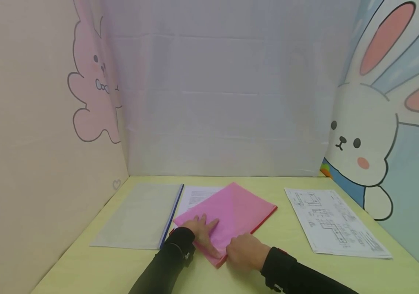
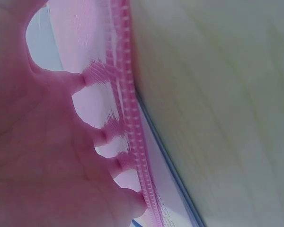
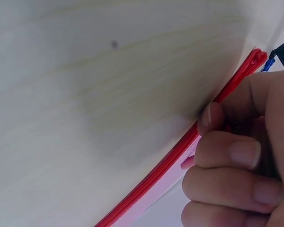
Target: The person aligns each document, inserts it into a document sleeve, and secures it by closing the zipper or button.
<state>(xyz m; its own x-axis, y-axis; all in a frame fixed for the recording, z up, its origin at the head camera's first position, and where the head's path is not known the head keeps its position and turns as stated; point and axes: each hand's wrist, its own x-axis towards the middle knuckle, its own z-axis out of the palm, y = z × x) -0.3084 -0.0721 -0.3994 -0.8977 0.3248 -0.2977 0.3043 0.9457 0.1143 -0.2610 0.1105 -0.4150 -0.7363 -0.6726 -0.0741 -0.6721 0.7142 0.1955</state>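
A person's left hand (image 1: 202, 230) lies flat with fingers spread on a translucent pink plastic zip folder (image 1: 236, 212), apparently pinning it to the pale green table (image 1: 286, 241), while the right hand (image 1: 244, 251) curls its fingers around the folder's near red-zippered edge

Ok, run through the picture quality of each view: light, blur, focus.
Head view: soft even light, sharp enough, faint shadows under the hands, pink folder clear. Left wrist view: very close, left hand blurred and tinted pink through the folder. Right wrist view: right hand fairly sharp, table soft, dark shadow by the fingertips.
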